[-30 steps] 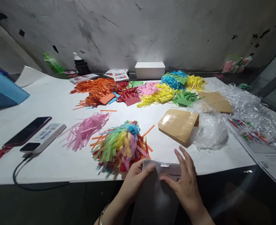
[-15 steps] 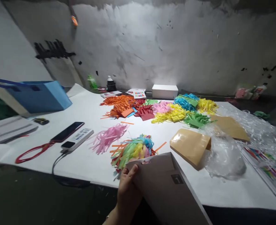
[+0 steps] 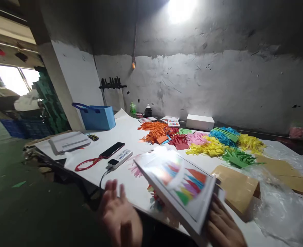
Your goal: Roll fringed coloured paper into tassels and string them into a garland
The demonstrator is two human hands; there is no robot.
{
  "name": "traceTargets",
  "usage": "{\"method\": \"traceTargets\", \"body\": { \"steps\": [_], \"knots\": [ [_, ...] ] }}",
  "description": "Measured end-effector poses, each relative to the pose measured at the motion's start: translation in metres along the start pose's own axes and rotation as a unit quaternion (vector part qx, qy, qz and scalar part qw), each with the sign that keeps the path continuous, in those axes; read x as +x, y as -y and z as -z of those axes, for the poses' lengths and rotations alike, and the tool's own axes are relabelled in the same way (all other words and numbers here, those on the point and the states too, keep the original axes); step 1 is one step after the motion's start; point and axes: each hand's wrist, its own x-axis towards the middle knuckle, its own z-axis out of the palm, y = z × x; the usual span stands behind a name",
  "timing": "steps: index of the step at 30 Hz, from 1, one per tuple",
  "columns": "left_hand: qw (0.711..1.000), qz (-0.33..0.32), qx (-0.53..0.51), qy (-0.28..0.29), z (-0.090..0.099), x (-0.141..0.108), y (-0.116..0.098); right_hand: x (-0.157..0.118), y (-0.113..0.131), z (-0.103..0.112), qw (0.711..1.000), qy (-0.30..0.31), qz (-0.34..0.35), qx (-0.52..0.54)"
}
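My right hand (image 3: 225,224) grips the right side of a flat white box (image 3: 182,181) printed with colourful tassels. The box is tilted above the table's front edge, its printed face up and glaring with light. My left hand (image 3: 122,216) is raised left of the box, apart from it, palm showing and fingers spread, a little blurred. Behind the box, a bundle of multicoloured paper tassels (image 3: 155,197) is mostly hidden. Pink paper strips (image 3: 135,169) show just past its left edge.
Orange (image 3: 154,132), yellow (image 3: 205,147), blue and green fringed paper lies at the back of the white-covered table. A phone (image 3: 112,150), a power bank (image 3: 120,158) and a blue bag (image 3: 97,117) are left. Brown envelopes (image 3: 235,187) and clear plastic (image 3: 282,206) lie right.
The box went from my left hand to my right and now shows its printed face. My left hand has let go and opened. The view has turned left and up.
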Motion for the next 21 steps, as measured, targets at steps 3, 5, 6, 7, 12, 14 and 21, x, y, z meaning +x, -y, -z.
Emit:
{"method": "traceTargets", "body": {
  "steps": [3, 5, 6, 7, 12, 14, 21],
  "knots": [
    [0.962, -0.088, 0.171, 0.192, 0.032, 0.01, 0.006, 0.036, 0.001, -0.066, 0.997, 0.023, 0.074, -0.005],
    [0.895, -0.044, 0.304, 0.323, 0.047, 0.006, 0.025, 0.048, 0.006, -0.112, 0.994, 0.025, 0.104, 0.016],
    [0.863, -0.019, 0.355, 0.36, 0.053, 0.001, 0.038, 0.049, 0.008, -0.133, 0.993, 0.036, 0.109, 0.035],
    [0.834, 0.001, 0.39, 0.39, 0.059, -0.004, 0.052, 0.047, 0.009, -0.15, 0.991, 0.058, 0.112, 0.055],
    [0.739, 0.018, 0.474, 0.478, 0.076, -0.026, 0.105, 0.018, 0.001, -0.18, 0.982, 0.124, 0.078, 0.121],
    [0.711, 0.013, 0.509, 0.484, 0.075, -0.031, 0.11, 0.014, -0.006, -0.169, 0.983, 0.118, 0.044, 0.133],
    [0.689, -0.022, 0.538, 0.484, 0.062, -0.039, 0.107, 0.055, -0.026, -0.166, 0.87, 0.232, -0.399, -0.171]
  ]
}}
